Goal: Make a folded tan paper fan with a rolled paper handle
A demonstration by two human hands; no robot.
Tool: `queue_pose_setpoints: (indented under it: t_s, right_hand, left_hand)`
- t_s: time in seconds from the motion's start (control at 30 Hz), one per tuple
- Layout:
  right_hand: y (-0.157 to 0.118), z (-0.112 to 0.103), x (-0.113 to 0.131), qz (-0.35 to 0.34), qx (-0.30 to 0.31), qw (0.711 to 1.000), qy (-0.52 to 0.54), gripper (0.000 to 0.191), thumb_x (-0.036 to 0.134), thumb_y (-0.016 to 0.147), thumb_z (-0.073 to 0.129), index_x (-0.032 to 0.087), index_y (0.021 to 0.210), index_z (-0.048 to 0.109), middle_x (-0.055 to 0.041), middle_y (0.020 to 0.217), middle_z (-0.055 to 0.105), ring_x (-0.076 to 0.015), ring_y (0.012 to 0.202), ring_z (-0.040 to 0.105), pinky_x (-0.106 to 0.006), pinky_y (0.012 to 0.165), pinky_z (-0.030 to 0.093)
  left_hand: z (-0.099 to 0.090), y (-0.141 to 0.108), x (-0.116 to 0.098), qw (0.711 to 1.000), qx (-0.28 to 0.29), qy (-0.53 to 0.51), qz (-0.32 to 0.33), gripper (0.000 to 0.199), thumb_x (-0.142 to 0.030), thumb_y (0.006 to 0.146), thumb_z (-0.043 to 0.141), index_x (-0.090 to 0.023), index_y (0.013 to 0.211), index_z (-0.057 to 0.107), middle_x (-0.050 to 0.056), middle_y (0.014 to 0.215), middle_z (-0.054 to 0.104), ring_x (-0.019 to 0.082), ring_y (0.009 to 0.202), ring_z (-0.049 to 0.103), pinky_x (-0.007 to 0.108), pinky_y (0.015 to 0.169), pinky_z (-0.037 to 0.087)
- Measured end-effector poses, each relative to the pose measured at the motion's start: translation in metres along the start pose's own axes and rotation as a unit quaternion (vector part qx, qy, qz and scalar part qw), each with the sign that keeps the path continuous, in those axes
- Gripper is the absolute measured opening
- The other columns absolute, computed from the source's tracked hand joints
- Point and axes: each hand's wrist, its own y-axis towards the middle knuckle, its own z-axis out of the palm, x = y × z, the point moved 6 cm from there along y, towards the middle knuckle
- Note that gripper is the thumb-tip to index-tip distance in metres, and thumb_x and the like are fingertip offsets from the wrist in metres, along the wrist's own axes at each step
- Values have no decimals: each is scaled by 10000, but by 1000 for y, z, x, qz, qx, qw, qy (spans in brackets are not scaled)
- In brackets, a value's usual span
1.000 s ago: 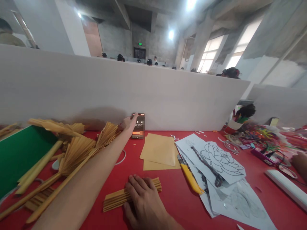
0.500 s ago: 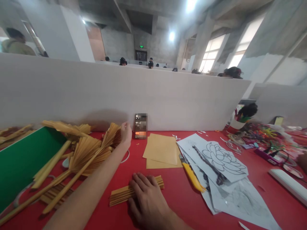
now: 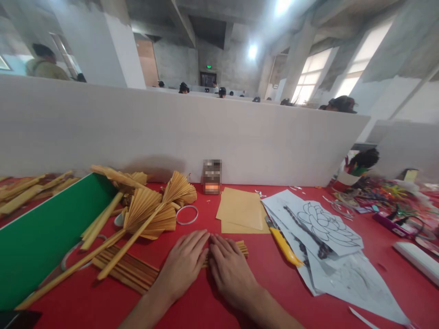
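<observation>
Head view: pleated paper strip (image 3: 243,249) lies on red worktop (image 3: 277,285), its right end showing past right hand (image 3: 231,265). Left hand (image 3: 185,256) and right hand rest palm-down over it, straight-fingered, each grip unclosed. Beyond: tan sheets (image 3: 240,208), far edge near white partition (image 3: 171,132). Red worktop spans from right hand to yellow cutter (image 3: 284,246); paper fans (image 3: 146,210) lie left of left hand.
</observation>
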Motion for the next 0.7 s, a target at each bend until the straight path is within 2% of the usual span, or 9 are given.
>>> queue_pose_setpoints:
  t_s: [0.13,0.23,0.37,0.47,0.53,0.6,0.7]
  right_hand:
    - [-3,-10,-8,4,-9,1000,-24,296,222,1062,532,206,1353,586,-111,1476,619,-260,1376,555,-502,1178,376]
    - [-7,-19,-12,-1,-3,1000,-30,261,238,1053,586,223,1312,620,-98,1384,681,-257,1288,611,-483,1121,417]
    - [-11,-25,-14,13,12,1000,-15,345,286,1002,691,212,1327,603,-90,1262,722,-262,1150,646,-431,1016,468]
    - [-12,-24,-14,2,5,1000,-26,316,271,994,700,217,1294,618,-71,1162,729,-264,1075,640,-422,994,459]
    - [-13,-22,-14,-16,-9,999,-38,246,237,1016,658,216,1259,633,-63,1099,724,-255,1029,633,-418,993,445]
    - [-14,-21,-15,-29,-27,998,-45,185,189,1039,598,216,1216,647,-55,1043,717,-237,984,628,-400,975,437]
    - [-15,-24,-19,-25,-51,997,-46,163,140,1051,541,226,1120,661,-39,983,704,-214,941,623,-369,939,429]
  left_hand:
    - [0,-4,5,998,46,0,46,362,-394,1054,532,-260,1362,666,73,1413,685,295,1303,617,487,1096,503]
    - [-5,-3,1,997,45,-37,56,367,-448,1002,633,-266,1315,693,71,1357,709,289,1253,635,461,1074,512]
    - [-9,-2,-6,995,43,-72,49,209,-345,1017,627,-261,1174,736,56,1241,742,259,1157,661,421,1009,523]
    - [-12,-1,-8,996,32,-80,37,199,-279,1052,554,-246,1122,737,52,1168,757,245,1093,670,411,975,518]
    - [-13,-1,-8,995,27,-87,28,218,-282,1064,530,-251,1160,723,50,1161,761,238,1077,672,406,970,513]
    - [-14,-1,-7,995,24,-95,15,245,-341,1036,595,-261,1245,692,50,1177,760,244,1078,672,405,966,514]
    - [-15,-1,-6,996,18,-90,4,391,-404,971,694,-278,1339,650,46,1162,764,263,1069,673,422,960,512]
